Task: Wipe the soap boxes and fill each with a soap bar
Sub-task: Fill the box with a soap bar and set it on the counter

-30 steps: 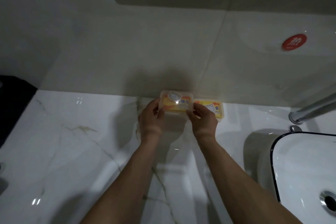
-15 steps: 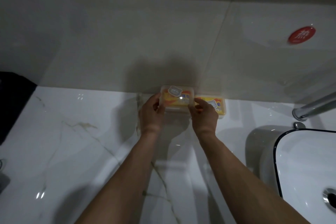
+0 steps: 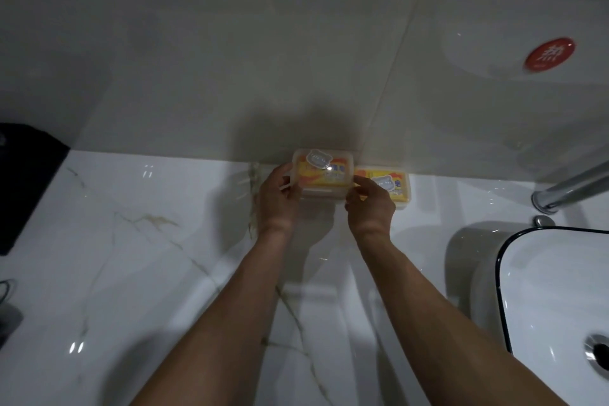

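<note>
Against the far wall of the white marble counter (image 3: pixel 138 260), both hands pinch a lidded translucent soap box with a yellow bar inside (image 3: pixel 323 172): left hand (image 3: pixel 278 199) at its left end, right hand (image 3: pixel 370 204) at its right. Just right, a second filled translucent box (image 3: pixel 393 186) rests. Filling looks nearly done; wiping cannot be judged.

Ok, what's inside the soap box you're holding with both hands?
Through the clear lid of the held soap box, yellow-orange soap packaging shows, with a pale sticker on top. The left hand and right hand cover its ends; the bar itself isn't visible.
</note>
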{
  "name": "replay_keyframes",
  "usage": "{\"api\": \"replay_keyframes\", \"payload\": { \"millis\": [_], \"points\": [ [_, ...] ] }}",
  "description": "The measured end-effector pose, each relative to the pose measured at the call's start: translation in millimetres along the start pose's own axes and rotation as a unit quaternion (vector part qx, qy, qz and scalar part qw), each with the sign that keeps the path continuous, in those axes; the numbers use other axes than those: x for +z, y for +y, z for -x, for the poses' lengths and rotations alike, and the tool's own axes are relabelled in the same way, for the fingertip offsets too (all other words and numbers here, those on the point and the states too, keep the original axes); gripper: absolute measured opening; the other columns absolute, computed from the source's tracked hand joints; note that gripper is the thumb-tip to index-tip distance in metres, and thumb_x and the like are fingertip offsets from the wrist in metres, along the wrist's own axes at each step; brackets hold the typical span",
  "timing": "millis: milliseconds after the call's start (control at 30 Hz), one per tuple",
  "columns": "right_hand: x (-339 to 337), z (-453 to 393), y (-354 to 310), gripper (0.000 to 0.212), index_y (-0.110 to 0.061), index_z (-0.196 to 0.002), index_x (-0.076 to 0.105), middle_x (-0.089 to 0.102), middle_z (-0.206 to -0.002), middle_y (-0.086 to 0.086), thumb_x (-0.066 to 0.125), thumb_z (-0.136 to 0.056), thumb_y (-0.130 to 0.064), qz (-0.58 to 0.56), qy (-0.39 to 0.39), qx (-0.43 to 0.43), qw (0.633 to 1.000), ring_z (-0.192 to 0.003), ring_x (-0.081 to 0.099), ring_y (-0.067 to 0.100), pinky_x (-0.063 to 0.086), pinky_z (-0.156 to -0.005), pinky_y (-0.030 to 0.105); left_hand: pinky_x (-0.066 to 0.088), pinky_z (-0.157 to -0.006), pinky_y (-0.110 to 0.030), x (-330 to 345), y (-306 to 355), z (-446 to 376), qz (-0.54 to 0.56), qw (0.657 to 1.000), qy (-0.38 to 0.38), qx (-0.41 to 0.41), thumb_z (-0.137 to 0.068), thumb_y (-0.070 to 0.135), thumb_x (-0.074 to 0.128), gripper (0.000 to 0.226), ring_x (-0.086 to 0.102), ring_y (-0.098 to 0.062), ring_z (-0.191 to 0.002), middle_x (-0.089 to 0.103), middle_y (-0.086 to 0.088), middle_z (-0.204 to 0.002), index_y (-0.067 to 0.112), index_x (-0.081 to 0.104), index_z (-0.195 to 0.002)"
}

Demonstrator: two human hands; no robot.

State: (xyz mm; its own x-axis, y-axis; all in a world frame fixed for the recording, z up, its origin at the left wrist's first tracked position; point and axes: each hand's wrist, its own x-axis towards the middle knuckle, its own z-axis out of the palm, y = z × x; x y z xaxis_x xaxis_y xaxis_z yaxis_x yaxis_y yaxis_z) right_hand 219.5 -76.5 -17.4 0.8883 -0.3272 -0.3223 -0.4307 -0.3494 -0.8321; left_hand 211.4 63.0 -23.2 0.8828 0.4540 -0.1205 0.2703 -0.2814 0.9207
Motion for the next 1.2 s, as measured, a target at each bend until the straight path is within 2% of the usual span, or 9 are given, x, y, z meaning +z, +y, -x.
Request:
{"api": "replay_keyframes", "payload": {
  "millis": [233,400,533,667,767,1000,1067,1133,1200],
  "points": [
    [-2.7,2.9,-0.8,0.037,-0.012,-0.13,0.065,0.07,-0.119,0.016,0.053,-0.097,0.002,0.004,-0.018,0.0,1.0,-0.108,0.066,0.033,0.053,-0.1,0.048,0.04,-0.066,0.002,-1.0,1.8,-0.3,-0.01,1.0,-0.009,-0.006,-0.09,0.006,0.068,0.039,0.065,-0.024,-0.106,0.067,-0.013,-0.12,0.008,0.062,-0.128],
    [-6.8,4.7,-3.5,0.035,-0.013,-0.133,0.063,0.069,-0.124,0.012,0.055,-0.1,-0.006,0.03,-0.024,-0.013,0.999,-0.111,0.066,0.028,0.052,-0.103,0.037,0.037,-0.061,0.005,-2.5,6.3,3.6,-0.026,1.0,-0.007,-0.003,-0.089,0.002,0.066,0.038,0.06,-0.014,-0.093,0.068,-0.014,-0.116,0.006,0.063,-0.127],
    [-11.0,8.8,-5.2,0.036,-0.016,-0.134,0.061,0.068,-0.128,0.009,0.057,-0.099,-0.009,0.032,-0.032,-0.01,0.999,-0.114,0.065,0.024,0.048,-0.095,0.029,0.035,-0.065,0.006,-5.0,9.2,7.1,-0.04,0.999,-0.014,-0.008,-0.089,0.009,0.069,0.04,0.06,-0.012,-0.096,0.067,-0.012,-0.119,0.009,0.062,-0.129],
    [-22.1,12.8,-7.9,0.04,-0.018,-0.136,0.058,0.068,-0.126,0.008,0.061,-0.097,-0.012,0.023,-0.038,-0.014,0.999,-0.105,0.065,0.022,0.051,-0.094,0.031,0.041,-0.088,-0.014,-13.2,13.8,12.2,-0.07,0.997,-0.017,0.001,-0.089,0.019,0.071,0.045,0.062,-0.017,-0.113,0.065,-0.004,-0.127,0.018,0.06,-0.132],
    [-35.1,22.2,-11.5,0.039,-0.016,-0.135,0.059,0.068,-0.12,0.009,0.063,-0.096,-0.013,0.034,-0.025,-0.059,0.997,-0.093,0.061,0.017,0.05,-0.086,0.028,0.04,-0.104,-0.027,-18.8,20.3,25.0,-0.133,0.989,-0.001,0.06,-0.091,0.021,0.067,0.043,0.056,-0.023,-0.123,0.061,-0.009,-0.132,0.014,0.059,-0.133],
    [-80.1,61.6,-20.2,0.043,-0.016,-0.14,0.056,0.06,-0.138,0.011,0.061,-0.098,-0.021,0.119,-0.029,-0.164,0.979,-0.123,0.058,0.024,0.048,-0.104,0.038,0.036,-0.109,-0.04,-31.1,61.4,72.7,-0.282,0.944,-0.009,0.17,-0.09,0.023,0.065,0.043,0.05,-0.032,-0.127,0.058,-0.014,-0.136,0.013,0.061,-0.132],
    [-96.0,75.9,-21.1,0.043,-0.016,-0.141,0.055,0.057,-0.141,0.009,0.06,-0.099,-0.025,0.139,-0.037,-0.185,0.972,-0.129,0.053,0.023,0.043,-0.106,0.033,0.033,-0.111,-0.043,-36.2,73.7,91.2,-0.304,0.931,-0.01,0.2,-0.09,0.022,0.065,0.044,0.048,-0.034,-0.129,0.056,-0.016,-0.138,0.01,0.06,-0.132],
    [-112.2,90.1,-20.9,0.043,-0.019,-0.142,0.054,0.056,-0.141,0.005,0.059,-0.099,-0.027,0.149,-0.044,-0.2,0.967,-0.131,0.05,0.022,0.037,-0.101,0.026,0.029,-0.114,-0.044,-42.3,83.8,110.4,-0.336,0.917,-0.013,0.216,-0.093,0.028,0.061,0.047,0.043,-0.034,-0.135,0.052,-0.013,-0.143,0.014,0.057,-0.136],
    [-127.6,102.6,-20.8,0.044,-0.02,-0.142,0.053,0.055,-0.142,0.005,0.06,-0.099,-0.027,0.158,-0.048,-0.21,0.964,-0.132,0.048,0.023,0.036,-0.102,0.028,0.022,-0.117,-0.044,-48.3,92.4,128.7,-0.367,0.906,-0.017,0.209,-0.096,0.038,0.055,0.049,0.033,-0.029,-0.142,0.045,-0.008,-0.15,0.021,0.051,-0.142]
  ]
}}
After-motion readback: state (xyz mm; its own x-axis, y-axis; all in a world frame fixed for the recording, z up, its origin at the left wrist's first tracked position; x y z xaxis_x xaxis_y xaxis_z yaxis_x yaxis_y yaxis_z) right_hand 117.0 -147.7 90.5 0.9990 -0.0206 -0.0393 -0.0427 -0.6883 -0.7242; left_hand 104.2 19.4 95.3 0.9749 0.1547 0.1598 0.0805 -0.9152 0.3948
